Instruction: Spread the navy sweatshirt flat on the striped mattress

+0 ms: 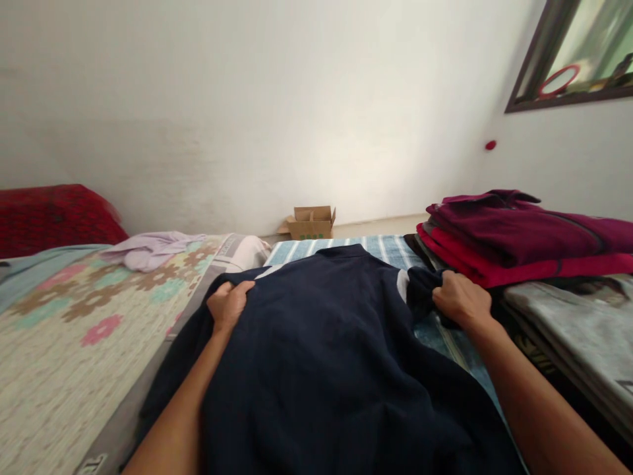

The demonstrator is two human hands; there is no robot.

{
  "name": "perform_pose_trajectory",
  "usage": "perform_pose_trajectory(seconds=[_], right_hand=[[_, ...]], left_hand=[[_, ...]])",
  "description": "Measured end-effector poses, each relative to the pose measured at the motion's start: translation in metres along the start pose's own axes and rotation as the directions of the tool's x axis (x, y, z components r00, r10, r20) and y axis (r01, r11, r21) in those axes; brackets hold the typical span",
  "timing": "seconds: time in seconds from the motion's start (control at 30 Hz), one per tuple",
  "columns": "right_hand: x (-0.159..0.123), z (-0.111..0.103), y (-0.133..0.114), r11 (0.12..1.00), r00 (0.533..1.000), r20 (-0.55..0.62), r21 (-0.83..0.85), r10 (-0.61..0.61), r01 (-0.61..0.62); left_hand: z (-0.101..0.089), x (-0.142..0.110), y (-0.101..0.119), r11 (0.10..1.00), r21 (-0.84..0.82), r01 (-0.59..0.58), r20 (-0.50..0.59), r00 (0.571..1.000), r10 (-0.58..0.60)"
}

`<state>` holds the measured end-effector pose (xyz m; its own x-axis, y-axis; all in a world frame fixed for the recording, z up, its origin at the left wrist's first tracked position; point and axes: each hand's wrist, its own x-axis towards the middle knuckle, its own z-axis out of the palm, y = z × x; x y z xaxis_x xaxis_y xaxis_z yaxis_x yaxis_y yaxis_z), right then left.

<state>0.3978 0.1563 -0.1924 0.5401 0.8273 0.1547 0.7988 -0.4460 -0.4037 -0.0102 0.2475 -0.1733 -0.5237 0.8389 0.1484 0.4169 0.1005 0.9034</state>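
1. Left hand (228, 305): grasping the navy top (336, 343) near its left shoulder, fabric pinched between thumb and curled fingers, just left of a white stripe (271, 270).
2. Right hand (462, 298): closed in a fist on the same top, bunching dark sleeve fabric just right of the white patch (402, 285) at the right shoulder.
3. Top's position: centre of scene, between my arms, collar (341, 251) at the far end, body running toward me and out of view at the near edge. Creased on the near right; left sleeve hangs along my left forearm.
4. Under/behind it: blue striped sheet (289, 251), visible past the collar and in a strip on the right.
5. Left side: floral sheet (119, 336) with a grey border. Lilac cloth (153, 251) crumpled on its far part, pale blue cloth (47, 264) left of that, red bundle (59, 221) behind, far left.
6. Right side: maroon clothes (519, 227) piled on red ones (479, 269), just beyond my right hand. Grey clothes (578, 310) stacked nearer, right of my forearm.
7. Far: open carton (310, 227) by the wall (297, 105). Window (527, 72) far right, red-rimmed mirror (560, 82) in it.
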Motion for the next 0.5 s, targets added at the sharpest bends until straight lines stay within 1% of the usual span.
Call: perform_pose_trajectory(seconds=[0.03, 0.07, 0.1, 0.13, 0.2, 0.27, 0.33, 0.37, 0.43, 0.5], right_hand=[[0.000, -0.004, -0.004, 0.988, 0.998, -0.044, -0.155, -0.034, 0.027], [0.002, -0.006, -0.010, 0.963, 0.994, -0.070, -0.262, -0.088, 0.067], [0.004, -0.006, -0.017, 0.943, 0.985, -0.070, -0.308, -0.155, 0.126], [0.008, -0.003, -0.025, 0.927, 0.974, -0.039, -0.317, -0.224, 0.200], [0.022, 0.008, -0.041, 0.906, 0.945, 0.074, -0.271, -0.317, 0.325], [0.041, 0.025, -0.056, 0.910, 0.931, 0.173, -0.214, -0.323, 0.355], [0.062, 0.044, -0.066, 0.924, 0.929, 0.233, -0.185, -0.288, 0.334], [0.072, 0.053, -0.069, 0.931, 0.928, 0.256, -0.176, -0.270, 0.320], [0.088, 0.068, -0.071, 0.944, 0.925, 0.300, -0.156, -0.234, 0.289], [0.098, 0.081, -0.070, 0.954, 0.919, 0.337, -0.141, -0.206, 0.265]], left_hand=[[-0.004, 0.001, -0.001, 0.996, 0.083, -0.024, -0.053, 0.998, 0.029], [-0.006, 0.001, -0.003, 0.988, 0.148, -0.034, -0.080, 0.996, 0.046], [-0.007, 0.001, -0.006, 0.981, 0.190, -0.036, -0.084, 0.995, 0.052], [-0.007, 0.001, -0.009, 0.978, 0.206, -0.039, -0.064, 0.997, 0.053], [-0.004, 0.000, -0.015, 0.978, 0.203, -0.047, -0.037, 0.998, 0.056], [-0.002, -0.002, -0.016, 0.982, 0.183, -0.035, -0.007, 0.999, 0.037], [-0.002, -0.005, -0.013, 0.993, 0.115, 0.014, 0.041, 0.999, -0.019], [-0.002, -0.006, -0.011, 0.997, 0.060, 0.051, 0.043, 0.998, -0.054], [-0.004, -0.007, -0.005, 0.988, -0.075, 0.136, -0.022, 0.990, -0.138], [-0.003, -0.007, -0.002, 0.961, -0.184, 0.209, -0.095, 0.969, -0.229]])
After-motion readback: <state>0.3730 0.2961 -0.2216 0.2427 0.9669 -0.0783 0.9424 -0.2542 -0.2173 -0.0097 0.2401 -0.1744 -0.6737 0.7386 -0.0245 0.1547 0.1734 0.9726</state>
